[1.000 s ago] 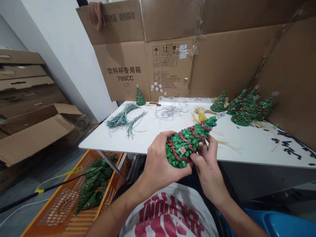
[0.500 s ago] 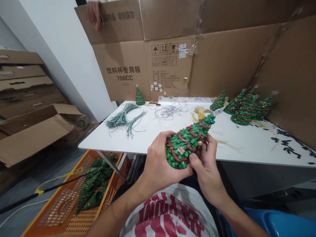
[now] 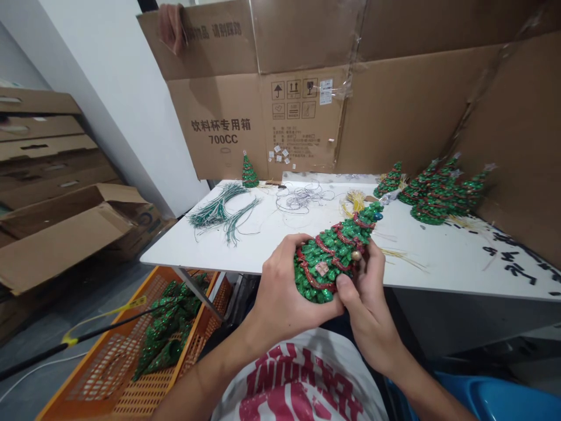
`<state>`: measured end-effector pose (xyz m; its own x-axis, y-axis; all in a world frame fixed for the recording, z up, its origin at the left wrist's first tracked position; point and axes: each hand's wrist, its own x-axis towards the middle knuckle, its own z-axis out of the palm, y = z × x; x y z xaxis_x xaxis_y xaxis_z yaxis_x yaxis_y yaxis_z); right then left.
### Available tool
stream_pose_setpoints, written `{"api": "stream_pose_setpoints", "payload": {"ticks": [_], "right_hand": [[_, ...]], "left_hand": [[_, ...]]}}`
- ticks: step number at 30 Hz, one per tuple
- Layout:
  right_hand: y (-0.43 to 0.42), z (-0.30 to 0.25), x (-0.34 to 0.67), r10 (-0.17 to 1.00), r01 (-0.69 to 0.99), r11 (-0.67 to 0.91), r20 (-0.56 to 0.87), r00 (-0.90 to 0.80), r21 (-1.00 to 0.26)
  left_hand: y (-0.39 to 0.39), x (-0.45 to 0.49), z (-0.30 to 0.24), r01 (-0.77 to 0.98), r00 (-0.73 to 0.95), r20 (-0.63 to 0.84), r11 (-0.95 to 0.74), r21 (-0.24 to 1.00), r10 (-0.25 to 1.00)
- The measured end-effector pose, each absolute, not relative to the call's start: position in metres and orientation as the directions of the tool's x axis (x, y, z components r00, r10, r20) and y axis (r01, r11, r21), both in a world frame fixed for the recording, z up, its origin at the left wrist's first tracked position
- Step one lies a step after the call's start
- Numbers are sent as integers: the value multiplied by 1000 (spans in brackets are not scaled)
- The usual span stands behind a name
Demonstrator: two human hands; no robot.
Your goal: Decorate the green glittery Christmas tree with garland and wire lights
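A glittery green Christmas tree ornament [image 3: 326, 257] with red garlands and small baubles is tilted, its tip toward the upper right. My left hand [image 3: 284, 286] is wrapped round its wide base. On the lower right side, my right hand [image 3: 368, 286] grips it, with the thumb pressed on the branches near a gold bauble. The fingertips behind the tree are hidden. Both hands are in front of the near edge of the white table [image 3: 184, 240].
Green wires [image 3: 214, 207], a tangle of thin thread [image 3: 302, 197] and yellow strands [image 3: 355, 202] lie on the table. Several finished-looking trees [image 3: 432, 196] stand at the right, one small tree [image 3: 249, 171] at the back. An orange crate [image 3: 105, 356] holding green trees sits at lower left.
The view has shifted very slightly. Both hands keep the same grip on the tree, which has hardly moved.
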<state>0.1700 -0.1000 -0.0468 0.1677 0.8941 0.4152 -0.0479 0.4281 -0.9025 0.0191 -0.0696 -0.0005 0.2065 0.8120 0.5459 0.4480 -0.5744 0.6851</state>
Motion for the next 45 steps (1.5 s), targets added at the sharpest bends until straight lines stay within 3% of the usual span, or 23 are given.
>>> {"api": "stream_pose_setpoints", "payload": {"ticks": [13,19,31,38,40,45], "right_hand": [[-103,-49,167,892,-6,427,420,169,-904],[-103,-43,169,922,-86,374,359,147,-924],[-101,-44,178,868,-4,487,484,109,-873],[-107,-45,174,787,249,536,584,199,-807],[-107,-43,173,739,311,562,634,226,-766],[-105,-43,171,697,376,576,676,237,-726]], "left_hand": [[-70,20,-1,449,218,552,-585,675,805],[-71,20,3,430,194,504,-535,728,842],[-72,14,4,34,286,375,-401,915,882],[-74,8,5,-105,466,344,-335,936,815],[-75,6,6,-88,476,362,-366,927,802],[-76,8,8,126,301,507,-561,818,808]]}}
